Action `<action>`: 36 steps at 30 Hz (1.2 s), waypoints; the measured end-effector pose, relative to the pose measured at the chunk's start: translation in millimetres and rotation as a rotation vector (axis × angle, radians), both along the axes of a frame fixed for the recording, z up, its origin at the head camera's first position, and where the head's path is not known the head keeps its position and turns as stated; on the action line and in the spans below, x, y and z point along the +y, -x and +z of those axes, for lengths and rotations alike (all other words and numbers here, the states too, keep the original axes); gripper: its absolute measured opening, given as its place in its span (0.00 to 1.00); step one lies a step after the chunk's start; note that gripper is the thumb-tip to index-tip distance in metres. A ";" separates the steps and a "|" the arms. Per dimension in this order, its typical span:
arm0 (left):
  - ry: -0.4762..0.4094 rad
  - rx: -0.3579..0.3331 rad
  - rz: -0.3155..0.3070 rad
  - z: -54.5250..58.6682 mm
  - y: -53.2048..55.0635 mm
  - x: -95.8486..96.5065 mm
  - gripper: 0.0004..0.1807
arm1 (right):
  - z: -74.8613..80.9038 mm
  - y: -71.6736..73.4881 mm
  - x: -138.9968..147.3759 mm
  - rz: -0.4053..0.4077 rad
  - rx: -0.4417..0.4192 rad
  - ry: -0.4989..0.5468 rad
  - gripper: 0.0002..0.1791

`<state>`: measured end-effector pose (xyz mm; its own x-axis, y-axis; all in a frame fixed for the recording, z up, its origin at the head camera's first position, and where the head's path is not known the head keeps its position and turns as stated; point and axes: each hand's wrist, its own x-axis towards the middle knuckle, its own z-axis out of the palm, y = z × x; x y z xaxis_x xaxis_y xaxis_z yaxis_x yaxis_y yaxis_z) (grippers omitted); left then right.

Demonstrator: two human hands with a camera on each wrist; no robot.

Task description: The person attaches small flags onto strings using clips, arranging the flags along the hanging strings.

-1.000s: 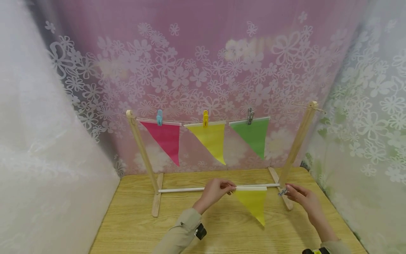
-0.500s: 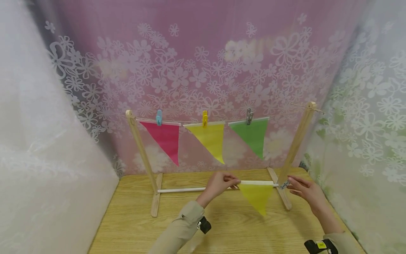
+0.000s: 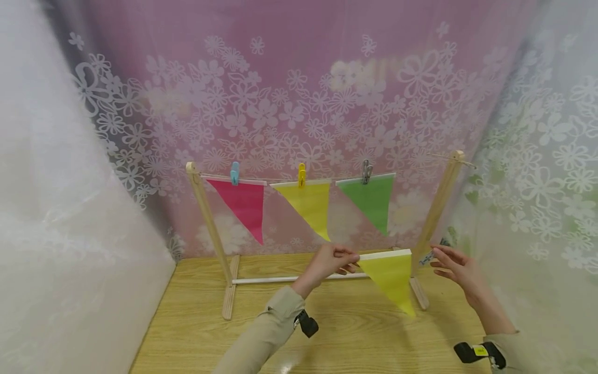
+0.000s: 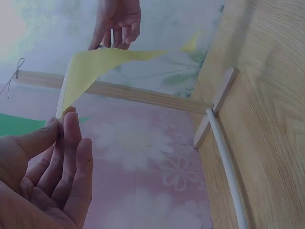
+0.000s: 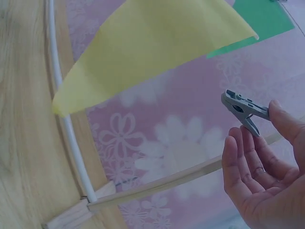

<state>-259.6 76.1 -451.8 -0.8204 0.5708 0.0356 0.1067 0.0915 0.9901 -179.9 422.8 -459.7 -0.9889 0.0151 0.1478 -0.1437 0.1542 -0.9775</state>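
Note:
A yellow triangular pennant (image 3: 390,278) with a white top strip hangs from my left hand (image 3: 327,265), whose thumb and fingers pinch the strip's left end. In the left wrist view the pennant (image 4: 95,71) stretches away from those fingertips. My right hand (image 3: 460,270), to the right of the pennant, holds a grey clothespin (image 5: 243,107) by its handles between thumb and fingers. Behind, a string carries a pink pennant (image 3: 243,208) under a blue clothespin (image 3: 235,174), another yellow pennant (image 3: 310,205) under a yellow clothespin (image 3: 302,175), and a green pennant (image 3: 371,200) under a grey clothespin (image 3: 366,172).
The string is tied between a left wooden post (image 3: 210,223) and a right wooden post (image 3: 436,213). A white rod (image 3: 266,280) joins their feet low over the wooden table (image 3: 196,337). A flowered curtain (image 3: 289,78) stands behind, with pale sheets at both sides.
The yellow pennant in my left hand has risen and shifted right, off the tabletop level of the rod. My right hand has moved up and slightly right with the grey clothespin.

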 end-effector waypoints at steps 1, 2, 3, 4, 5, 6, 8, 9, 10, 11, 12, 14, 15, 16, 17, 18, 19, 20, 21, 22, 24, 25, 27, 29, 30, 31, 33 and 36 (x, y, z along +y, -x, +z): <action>-0.004 -0.009 -0.005 2.0 0.5 1.1 0.13 | 2.7 0.5 1.1 0.003 0.010 0.015 0.17; -0.011 -0.016 -0.010 4.0 1.0 2.2 0.13 | 5.6 1.0 2.2 0.007 0.021 0.031 0.17; -0.016 -0.020 -0.016 6.3 1.6 3.5 0.13 | 8.4 1.6 3.5 0.011 0.030 0.045 0.17; -0.018 -0.025 -0.017 8.5 2.1 4.6 0.13 | 11.8 2.1 4.6 0.012 0.042 0.051 0.17; -0.021 -0.026 -0.017 11.0 2.5 5.7 0.13 | 14.9 2.5 5.6 0.015 0.050 0.064 0.18; -0.023 -0.024 -0.016 13.6 2.8 6.9 0.13 | 18.1 2.8 6.5 0.019 0.059 0.071 0.18; -0.025 -0.016 -0.013 19.8 3.3 9.5 0.13 | 25.0 4.2 8.7 0.028 0.075 0.084 0.18; -0.024 -0.009 -0.011 22.8 3.7 10.8 0.13 | 28.6 4.7 9.8 0.032 0.082 0.093 0.18; -0.026 -0.001 -0.008 25.7 3.9 12.0 0.12 | 32.4 5.1 10.6 0.032 0.090 0.097 0.17; -0.026 0.007 -0.004 28.7 4.0 13.2 0.12 | 35.9 5.6 11.5 0.032 0.098 0.097 0.17; -0.028 0.014 0.002 31.4 4.2 14.5 0.12 | 39.7 6.2 12.5 0.033 0.108 0.099 0.17; -0.029 0.027 0.015 36.9 4.3 16.7 0.11 | 47.5 7.6 14.7 0.032 0.130 0.088 0.18; -0.028 0.037 0.023 39.4 4.4 17.7 0.11 | 51.7 8.3 15.9 0.030 0.140 0.085 0.18; -0.027 0.044 0.030 42.2 4.2 18.7 0.11 | 56.1 9.1 17.1 0.029 0.149 0.080 0.18; -0.026 0.047 0.036 44.8 4.2 19.7 0.10 | 60.7 9.7 18.4 0.027 0.157 0.078 0.19; -0.025 0.056 0.043 47.6 4.0 20.7 0.10 | 65.7 10.2 19.5 0.023 0.164 0.077 0.19; -0.022 0.066 0.049 50.6 3.9 21.8 0.10 | 71.1 10.5 20.5 0.019 0.168 0.072 0.18; -0.024 0.074 0.053 53.5 3.9 23.0 0.10 | 76.7 10.7 21.4 0.012 0.169 0.076 0.18; -0.028 0.081 0.058 56.5 3.9 24.3 0.10 | 82.8 10.8 21.8 0.002 0.169 0.078 0.17; -0.035 0.086 0.062 59.4 4.2 25.5 0.10 | 89.1 11.1 21.5 -0.010 0.166 0.070 0.16; -0.051 0.101 0.073 65.4 4.8 28.9 0.10 | 102.1 11.4 20.5 -0.042 0.163 0.029 0.15; -0.061 0.110 0.080 68.2 5.2 30.9 0.10 | 108.5 11.8 19.7 -0.054 0.160 0.013 0.15; -0.076 0.134 0.097 73.7 6.2 35.3 0.10 | 120.8 13.5 17.2 -0.082 0.160 -0.029 0.15; -0.084 0.177 0.115 79.6 6.9 39.8 0.11 | 132.1 15.4 14.5 -0.101 0.162 -0.086 0.15; -0.086 0.202 0.125 82.5 7.3 42.0 0.11 | 137.4 16.8 13.0 -0.104 0.167 -0.097 0.16; -0.086 0.228 0.134 85.5 7.7 44.2 0.11 | 142.4 18.3 11.4 -0.108 0.176 -0.107 0.16; -0.091 0.268 0.149 91.3 8.6 48.2 0.11 | 151.7 21.1 8.9 -0.106 0.198 -0.105 0.17; -0.113 0.302 0.165 97.6 11.1 53.5 0.10 | 164.7 25.1 6.1 -0.102 0.231 -0.076 0.18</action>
